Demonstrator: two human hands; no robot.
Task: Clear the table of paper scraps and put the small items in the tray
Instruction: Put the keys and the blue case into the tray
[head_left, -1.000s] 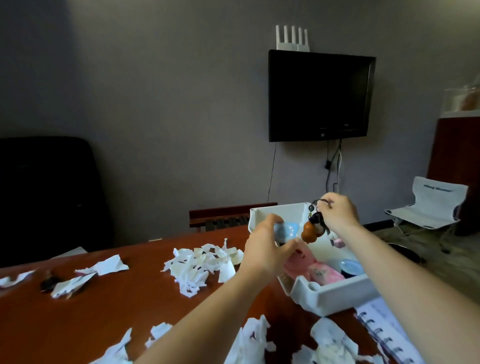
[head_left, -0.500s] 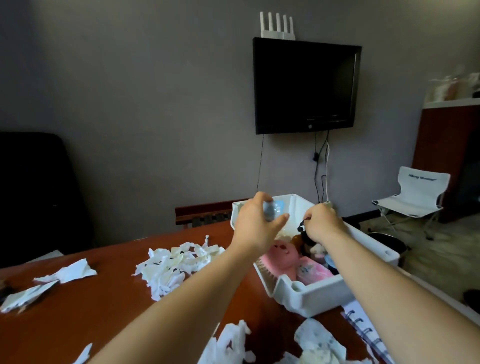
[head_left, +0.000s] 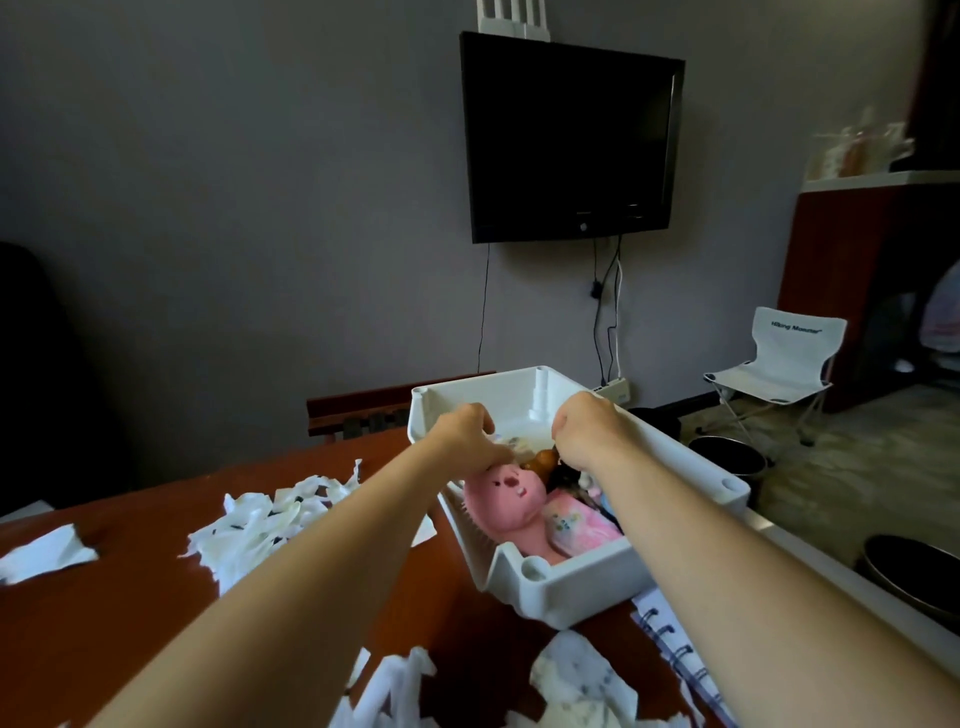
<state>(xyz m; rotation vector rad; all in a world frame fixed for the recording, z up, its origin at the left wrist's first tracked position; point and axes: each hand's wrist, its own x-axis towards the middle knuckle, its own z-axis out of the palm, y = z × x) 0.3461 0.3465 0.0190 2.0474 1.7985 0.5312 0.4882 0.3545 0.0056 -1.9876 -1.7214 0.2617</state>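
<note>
From the head camera you have two bare arms stretched out over one reddish-brown table (head_left: 104, 623), and both hands are down inside one white tray (head_left: 571, 587) at the table's far right corner.

Your left hand (head_left: 470, 441) has its fingers curled downward at the tray's left wall, with something small and pale at the fingertips. You cannot tell whether they pinch it or only touch it. Your right hand (head_left: 587, 431) is knuckles-up near the tray's far wall. Its fingers are tucked under and hidden, so their grip cannot be told. One brown rounded item (head_left: 543, 460) sits just below that hand.

In the tray you can count three more things: one pink brush with a face (head_left: 511, 499), one pink packet (head_left: 576, 525) touching it on the right, and one dark item (head_left: 563, 475) between the packet and your right forearm.

Four lots of paper lie on the table:
- One heap of torn scraps (head_left: 260, 525) left of your left arm.
- One single scrap (head_left: 44, 553) at the left edge.
- One bunch of strips (head_left: 389, 691) at the bottom edge.
- One crumpled piece (head_left: 576, 680) just in front of the tray.

One spiral notebook (head_left: 680, 654) lies under your right forearm.

Beyond the table there are one wall-mounted television (head_left: 569, 137), one white folding chair (head_left: 779, 358) and two dark pans (head_left: 727, 457) on the floor.
</note>
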